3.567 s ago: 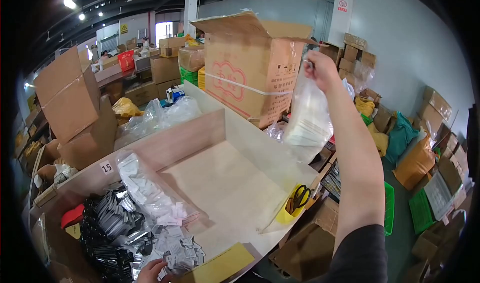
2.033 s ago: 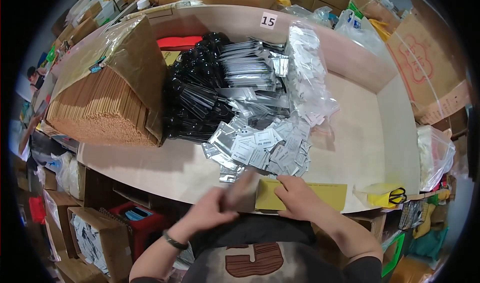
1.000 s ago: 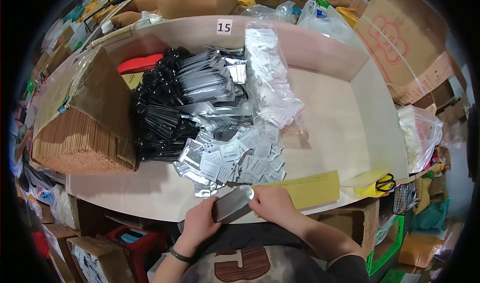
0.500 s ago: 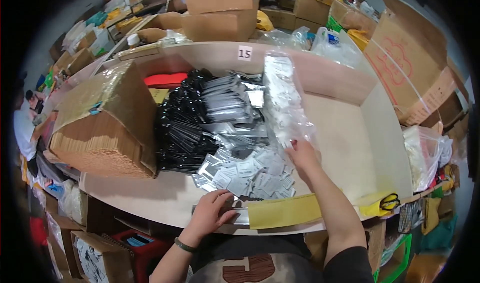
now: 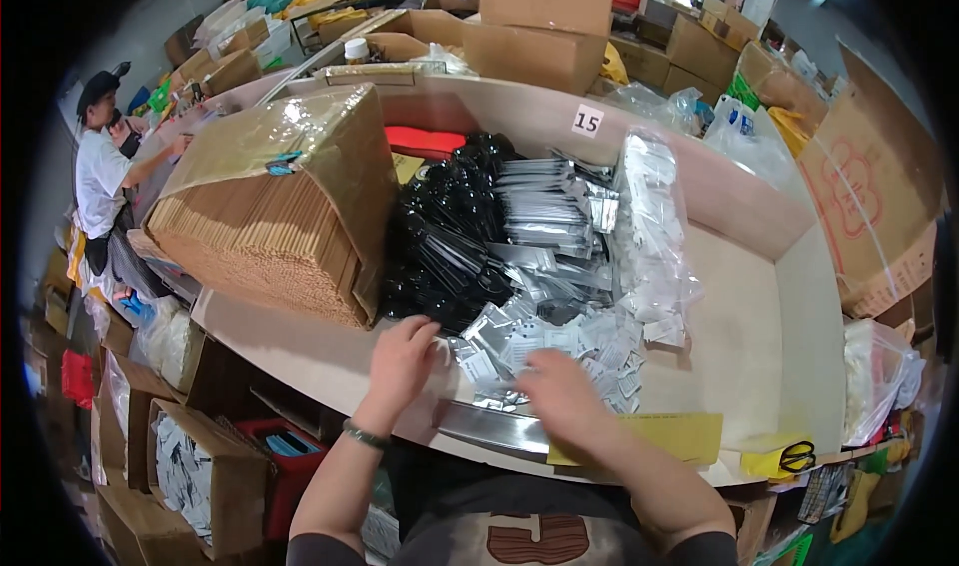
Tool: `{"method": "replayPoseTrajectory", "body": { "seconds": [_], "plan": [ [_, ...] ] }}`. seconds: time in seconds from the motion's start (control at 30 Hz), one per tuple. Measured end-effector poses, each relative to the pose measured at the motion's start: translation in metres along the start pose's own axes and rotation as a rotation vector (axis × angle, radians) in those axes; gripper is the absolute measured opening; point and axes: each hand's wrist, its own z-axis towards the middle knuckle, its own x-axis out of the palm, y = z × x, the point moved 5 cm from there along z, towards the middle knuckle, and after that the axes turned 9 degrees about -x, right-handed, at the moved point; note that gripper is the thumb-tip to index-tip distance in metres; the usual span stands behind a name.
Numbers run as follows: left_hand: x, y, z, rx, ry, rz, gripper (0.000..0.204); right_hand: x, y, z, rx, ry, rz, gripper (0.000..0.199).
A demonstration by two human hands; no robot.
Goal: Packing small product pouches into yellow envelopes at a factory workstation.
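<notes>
My left hand [image 5: 402, 364] is at the lower left of the pile, its fingers bent together near the black items, with something pale and small at the fingertips. My right hand [image 5: 564, 394], smeared by motion, hovers over or touches the small white printed packets [image 5: 614, 351]. Behind them are shiny black spoon-like pieces [image 5: 450, 256] with long handles, beside a stack of flat silver packets [image 5: 544, 206]. A clear plastic bag of white packets [image 5: 654, 226] lies to their right. A silver metallic strip [image 5: 494, 428] and a yellow sheet [image 5: 669, 438] lie along the front edge.
An open carton packed with brown paper-like layers [image 5: 265, 256] stands on the left of the walled table [image 5: 734, 316]. A red item [image 5: 425, 142] lies behind. Black-handled scissors [image 5: 796, 456] sit at the front right. Cartons crowd around; a person [image 5: 100, 176] is at far left.
My right hand has left the plastic bag and come down to the loose white packets. My left hand has moved off the front strip to the pile's left edge. The view has shifted leftward.
</notes>
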Motion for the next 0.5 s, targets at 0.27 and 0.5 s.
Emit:
{"method": "replayPoseTrajectory", "body": {
  "seconds": [0.27, 0.5],
  "plan": [
    [0.036, 0.000, 0.046, -0.009, 0.140, 0.184, 0.040, 0.083, 0.001, 0.041, -0.256, 0.189, -0.269, 0.013],
    [0.006, 0.009, 0.025, 0.126, 0.060, 0.252, 0.030, 0.047, -0.004, 0.060, -0.049, 0.214, 0.181, 0.023]
  ]
}}
